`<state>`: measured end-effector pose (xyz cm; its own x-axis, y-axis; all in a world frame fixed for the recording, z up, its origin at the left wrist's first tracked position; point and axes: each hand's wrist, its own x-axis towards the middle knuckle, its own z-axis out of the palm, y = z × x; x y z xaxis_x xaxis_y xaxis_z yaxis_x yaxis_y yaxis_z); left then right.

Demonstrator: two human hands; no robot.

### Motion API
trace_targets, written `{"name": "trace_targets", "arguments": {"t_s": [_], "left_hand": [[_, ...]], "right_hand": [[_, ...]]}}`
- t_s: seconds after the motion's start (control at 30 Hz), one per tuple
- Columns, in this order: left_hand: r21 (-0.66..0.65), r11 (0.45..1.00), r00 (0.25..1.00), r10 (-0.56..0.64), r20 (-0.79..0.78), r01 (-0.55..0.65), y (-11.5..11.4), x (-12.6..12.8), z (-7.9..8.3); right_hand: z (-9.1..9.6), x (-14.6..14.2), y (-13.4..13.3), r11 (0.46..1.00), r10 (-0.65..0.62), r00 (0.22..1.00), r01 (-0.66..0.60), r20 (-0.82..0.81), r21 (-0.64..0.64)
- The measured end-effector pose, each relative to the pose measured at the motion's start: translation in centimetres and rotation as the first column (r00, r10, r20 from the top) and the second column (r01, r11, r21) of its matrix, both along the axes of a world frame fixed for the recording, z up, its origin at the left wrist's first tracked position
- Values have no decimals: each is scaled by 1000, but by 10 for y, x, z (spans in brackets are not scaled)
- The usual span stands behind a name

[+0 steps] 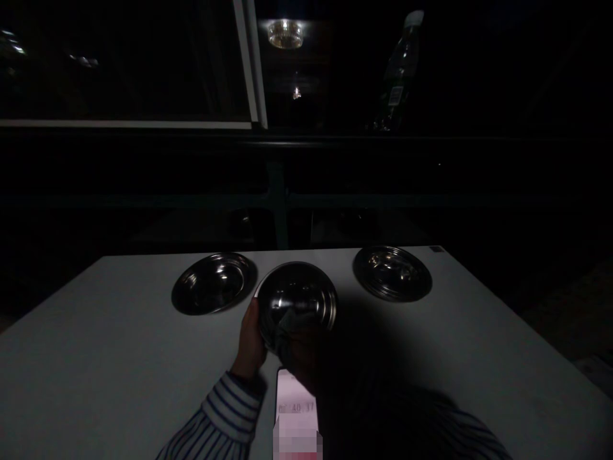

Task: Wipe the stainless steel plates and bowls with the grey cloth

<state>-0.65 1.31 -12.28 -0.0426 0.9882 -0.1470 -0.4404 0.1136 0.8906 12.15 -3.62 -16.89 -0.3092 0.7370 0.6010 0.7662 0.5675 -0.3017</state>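
Note:
My left hand (250, 342) grips the left edge of a shiny steel bowl (299, 287), tilted above the white table. A dark greyish cloth (287, 332) is bunched against the bowl's lower part, with my right hand (306, 354) closed on it. Deep shadow covers much of the right hand and its forearm. Left of the bowl lies a steel plate (211, 284) with a shallow hollow. On the right are steel plates (393, 273) that look stacked. Just below my hands, a phone (295, 393) with a lit screen rests on the table.
The white table (119, 358) ends at a far edge before a dark window with a pale frame (249, 64). On the sill beyond stands a clear plastic bottle (402, 70) with a white cap. A small dark square label (436, 249) marks the table's far right corner.

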Motion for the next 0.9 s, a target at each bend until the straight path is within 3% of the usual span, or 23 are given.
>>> {"name": "trace_targets", "arguments": {"t_s": [0.07, 0.13, 0.3, 0.43, 0.6, 0.7, 0.9], "left_hand": [[-36, 999, 998, -20, 58, 22, -2, 3, 3], [-100, 993, 991, -57, 123, 69, -4, 6, 8], [-168, 974, 974, -121, 189, 154, -6, 9, 15], [-153, 981, 981, -92, 168, 118, -4, 6, 14], [-106, 994, 997, 14, 76, -6, -3, 6, 12], [-86, 994, 997, 69, 20, -67, -3, 8, 12], [-15, 998, 999, -53, 3, 53, 3, 10, 7]], "right_hand": [[-13, 7, -4, 999, -44, 999, 44, -6, -24], [-11, 11, -7, 998, -33, 999, 33, 0, -44], [33, -3, 4, 982, 152, 984, -139, 98, -129], [55, -16, 15, 982, 151, 977, -131, 151, -135], [50, 9, 0, 963, 256, 942, -230, 215, -141], [45, 24, -11, 962, 240, 948, -203, 209, -182], [45, 0, 6, 985, 146, 977, -129, 154, -115]]}}
